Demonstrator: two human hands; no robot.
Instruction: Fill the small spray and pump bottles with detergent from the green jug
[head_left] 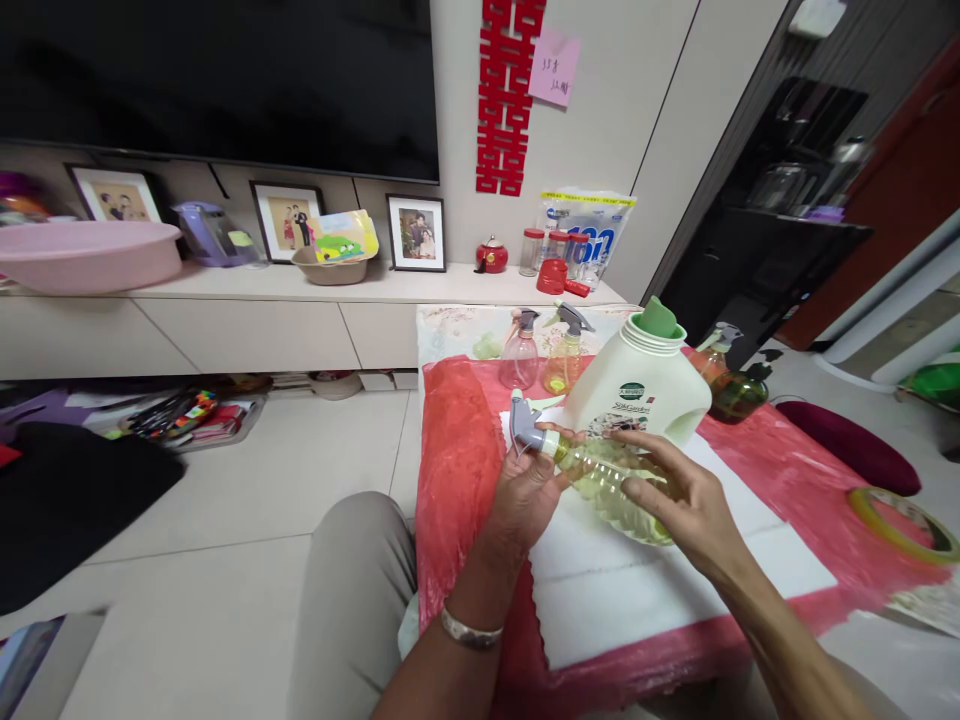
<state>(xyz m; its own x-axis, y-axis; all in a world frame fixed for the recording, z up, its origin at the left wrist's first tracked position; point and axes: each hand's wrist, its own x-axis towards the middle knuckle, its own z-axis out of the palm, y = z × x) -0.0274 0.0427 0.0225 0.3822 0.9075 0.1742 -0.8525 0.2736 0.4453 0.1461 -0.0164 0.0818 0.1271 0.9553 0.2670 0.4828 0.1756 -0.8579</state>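
My left hand [526, 490] grips the neck of a yellow-green spray bottle [607, 480] just below its grey trigger head [525, 425]. The bottle lies tilted, its base toward the right. My right hand [675, 490] wraps its fingers over the bottle's body. Both hands hover above a white cloth [637, 590] spread on a low table with a red plastic cover [457, 450]. Right behind the hands stands a large cream detergent jug [645, 385] with a green cap.
Two more spray bottles, a clear one [520, 355] and an orange one [564, 360], stand at the table's far side, with another spray bottle [727, 380] at right. A tape roll [904, 520] lies on the right edge. A cabinet [225, 320] with photo frames lines the wall.
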